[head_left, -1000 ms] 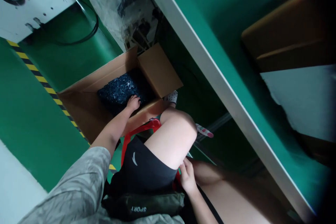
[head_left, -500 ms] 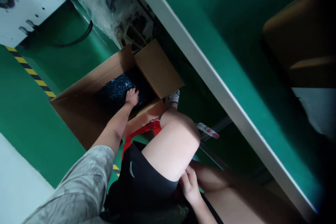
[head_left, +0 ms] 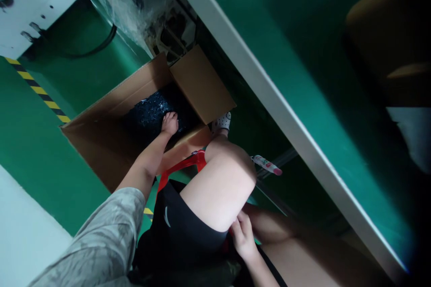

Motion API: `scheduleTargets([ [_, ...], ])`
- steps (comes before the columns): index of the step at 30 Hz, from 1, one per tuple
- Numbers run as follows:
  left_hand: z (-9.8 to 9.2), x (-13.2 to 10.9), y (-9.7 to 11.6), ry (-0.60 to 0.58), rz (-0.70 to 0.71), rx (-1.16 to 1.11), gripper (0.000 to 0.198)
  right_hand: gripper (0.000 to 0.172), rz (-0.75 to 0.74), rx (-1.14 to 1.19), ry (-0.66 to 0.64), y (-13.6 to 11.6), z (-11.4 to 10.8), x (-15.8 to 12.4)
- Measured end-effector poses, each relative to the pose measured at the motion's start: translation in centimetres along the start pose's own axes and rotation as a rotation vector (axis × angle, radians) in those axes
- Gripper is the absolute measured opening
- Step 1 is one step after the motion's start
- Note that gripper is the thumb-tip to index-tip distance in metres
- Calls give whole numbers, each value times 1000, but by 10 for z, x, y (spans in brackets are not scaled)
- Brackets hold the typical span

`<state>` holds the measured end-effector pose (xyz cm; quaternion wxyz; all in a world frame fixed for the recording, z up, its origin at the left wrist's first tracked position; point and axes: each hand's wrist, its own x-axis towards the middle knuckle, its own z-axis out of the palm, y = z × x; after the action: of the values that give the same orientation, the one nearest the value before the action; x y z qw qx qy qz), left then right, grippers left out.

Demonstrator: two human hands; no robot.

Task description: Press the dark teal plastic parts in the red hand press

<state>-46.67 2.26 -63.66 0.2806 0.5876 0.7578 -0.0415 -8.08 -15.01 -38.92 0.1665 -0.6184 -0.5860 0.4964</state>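
Note:
I am seated, looking down to my left at an open cardboard box (head_left: 111, 125) on the green floor. It holds a heap of small dark blue-black parts (head_left: 151, 112). My left hand (head_left: 169, 124) reaches down into the box and rests on that heap, fingers curled into the parts; what they grip is hidden. My right hand (head_left: 243, 235) lies between my thighs by the red chair (head_left: 183, 166), fingers bent, against my leg.
A green-topped table with a white edge (head_left: 269, 98) runs diagonally on the right. A white machine (head_left: 30, 4) and black cable stand at the top left. Yellow-black floor tape (head_left: 37, 92) runs past the box. Plastic-wrapped items (head_left: 134, 0) sit behind it.
The view has drifted a little, and my left hand has stayed on the parts in the box, shifting slightly. My right hand has barely moved.

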Motion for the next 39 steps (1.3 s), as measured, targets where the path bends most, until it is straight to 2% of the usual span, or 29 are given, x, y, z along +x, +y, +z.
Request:
scheduleTargets([
  [2,-2,1,0,0,7,1,52,56,10,9,-27,-1,0,1],
  [6,-1,9,2,-60,48,-3,50,56,16,-5,-2,-3,-1,1],
  [11,12,23,11,-80,-39,-46,53,57,30,28,-33,-3,-1,2],
  [14,17,23,13,-28,-84,-130,50,58,44,3,-9,-2,-1,2],
  [18,22,20,7,109,-139,-321,39,58,57,-4,-5,0,-1,1],
  [22,30,27,-3,258,-269,-578,27,58,49,4,4,-1,-1,1],
  [26,40,36,-7,354,-401,-838,26,58,54,-7,11,-1,-1,1],
  [33,44,33,-5,361,-467,-1129,17,59,53,-8,-9,0,0,1],
  [39,46,35,-2,335,-498,-1139,21,59,55,-25,-5,1,0,-1],
])
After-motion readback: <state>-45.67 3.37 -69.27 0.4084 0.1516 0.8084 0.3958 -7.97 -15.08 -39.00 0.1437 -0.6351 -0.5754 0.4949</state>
